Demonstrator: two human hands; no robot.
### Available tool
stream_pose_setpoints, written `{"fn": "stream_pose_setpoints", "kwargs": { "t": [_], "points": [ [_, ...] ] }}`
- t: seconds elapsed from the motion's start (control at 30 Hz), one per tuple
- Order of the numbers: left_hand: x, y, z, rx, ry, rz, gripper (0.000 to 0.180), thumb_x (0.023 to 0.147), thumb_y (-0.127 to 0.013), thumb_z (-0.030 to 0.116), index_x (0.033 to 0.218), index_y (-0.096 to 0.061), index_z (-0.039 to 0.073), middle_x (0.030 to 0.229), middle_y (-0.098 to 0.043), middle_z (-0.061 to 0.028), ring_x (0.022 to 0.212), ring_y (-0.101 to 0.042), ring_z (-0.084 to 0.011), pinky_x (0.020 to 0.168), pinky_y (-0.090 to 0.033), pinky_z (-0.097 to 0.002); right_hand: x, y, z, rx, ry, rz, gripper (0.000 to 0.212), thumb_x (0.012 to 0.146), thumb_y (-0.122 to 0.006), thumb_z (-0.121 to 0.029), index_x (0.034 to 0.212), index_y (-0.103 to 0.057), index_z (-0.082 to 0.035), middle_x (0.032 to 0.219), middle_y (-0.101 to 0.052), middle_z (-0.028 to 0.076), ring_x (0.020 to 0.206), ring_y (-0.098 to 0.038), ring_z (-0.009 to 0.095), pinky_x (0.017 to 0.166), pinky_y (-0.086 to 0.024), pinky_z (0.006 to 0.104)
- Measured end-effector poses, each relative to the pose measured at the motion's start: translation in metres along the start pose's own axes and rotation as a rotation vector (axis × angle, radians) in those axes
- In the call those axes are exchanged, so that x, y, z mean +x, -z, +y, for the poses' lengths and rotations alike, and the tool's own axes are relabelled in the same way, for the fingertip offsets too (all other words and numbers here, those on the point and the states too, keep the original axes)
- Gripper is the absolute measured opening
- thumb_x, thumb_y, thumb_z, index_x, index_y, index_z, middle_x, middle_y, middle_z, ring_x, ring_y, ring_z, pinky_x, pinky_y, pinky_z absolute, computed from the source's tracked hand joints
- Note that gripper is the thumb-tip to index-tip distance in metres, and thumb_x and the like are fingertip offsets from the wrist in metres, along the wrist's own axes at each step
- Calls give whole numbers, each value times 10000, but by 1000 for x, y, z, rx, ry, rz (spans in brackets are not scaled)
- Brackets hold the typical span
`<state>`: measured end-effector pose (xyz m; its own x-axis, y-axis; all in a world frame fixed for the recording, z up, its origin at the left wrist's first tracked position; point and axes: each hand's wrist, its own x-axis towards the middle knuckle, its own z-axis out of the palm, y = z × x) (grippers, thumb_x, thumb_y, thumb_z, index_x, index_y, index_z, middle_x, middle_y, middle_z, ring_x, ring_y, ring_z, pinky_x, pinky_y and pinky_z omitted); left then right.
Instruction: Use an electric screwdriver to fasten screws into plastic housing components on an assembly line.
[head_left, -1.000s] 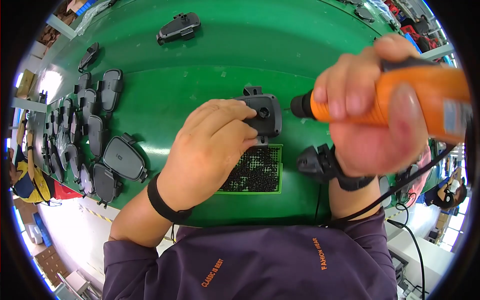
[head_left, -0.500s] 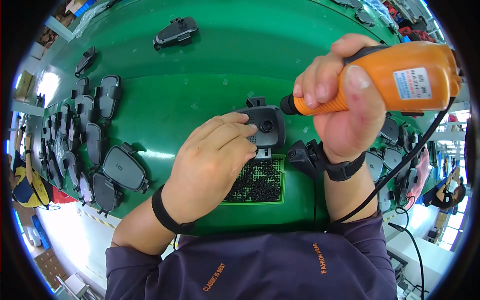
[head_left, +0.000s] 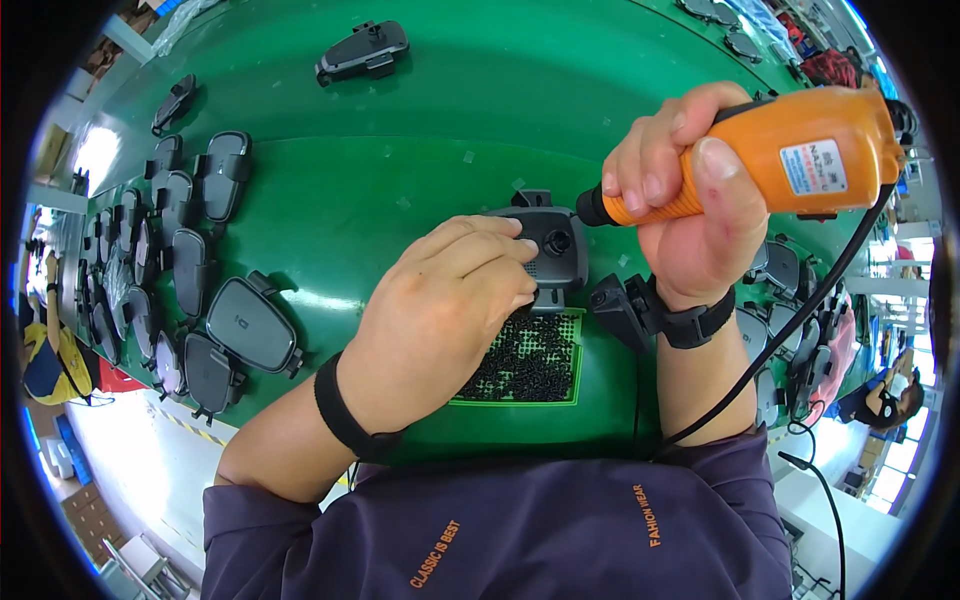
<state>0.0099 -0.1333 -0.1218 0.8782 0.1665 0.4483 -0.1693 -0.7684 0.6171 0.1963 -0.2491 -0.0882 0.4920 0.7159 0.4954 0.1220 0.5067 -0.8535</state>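
My left hand [head_left: 440, 300] grips a dark grey phone holder [head_left: 557, 265], its fingers curled over the near left side. The holder lies back side up, with a round black knob in its middle and a clamp arm on its far and near edges. My right hand [head_left: 690, 190] is wrapped round an orange electric screwdriver [head_left: 790, 140] held sideways. Its black nose is right by the holder's far right corner; the bit and any screw there cannot be made out. Just below the holder sits a green tray [head_left: 579, 370] of small black screws [head_left: 530, 362].
Several phone holders [head_left: 250, 325] crowd the green table [head_left: 340, 180] on the left, and more [head_left: 785, 265] lie to the right. One lone holder [head_left: 365, 52] is at the back. A black cable [head_left: 790, 345] runs from the screwdriver past my right forearm. People sit at both far sides.
The holder and my left hand have shifted slightly to the right. The screwdriver's nose stays by the same corner, its rear end a little further left. The whole view has moved slightly.
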Motion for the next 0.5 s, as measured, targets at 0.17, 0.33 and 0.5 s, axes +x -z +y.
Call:
{"fn": "stream_pose_setpoints", "kwargs": {
  "t": [0.17,0.33,0.5],
  "points": [
    [-5,0,-6,-21,-49,18,142,773,-773,20,886,-687,21,1065,-709,-116,1108,-665,-327,911,-559,-418,-5,-9,-5,-32,62,21,321,952,-579,-319,1123,-512,-56,702,-514,26,594,-497,142,637,-476,342],
    [-6,4,-6,-144,-37,126,164,739,-780,-6,858,-671,24,1046,-695,-107,1077,-663,-331,881,-553,-415,-6,-22,-50,153,154,-260,445,975,-589,-348,1305,-491,-66,772,-542,11,664,-509,140,698,-462,328],
    [-9,11,-1,-179,45,128,205,696,-792,-22,838,-652,26,983,-668,-99,1011,-654,-326,846,-539,-412,-9,-46,-45,156,153,-365,456,982,-600,-370,1315,-482,-83,773,-550,-1,665,-518,139,695,-461,323]
  ]
}}
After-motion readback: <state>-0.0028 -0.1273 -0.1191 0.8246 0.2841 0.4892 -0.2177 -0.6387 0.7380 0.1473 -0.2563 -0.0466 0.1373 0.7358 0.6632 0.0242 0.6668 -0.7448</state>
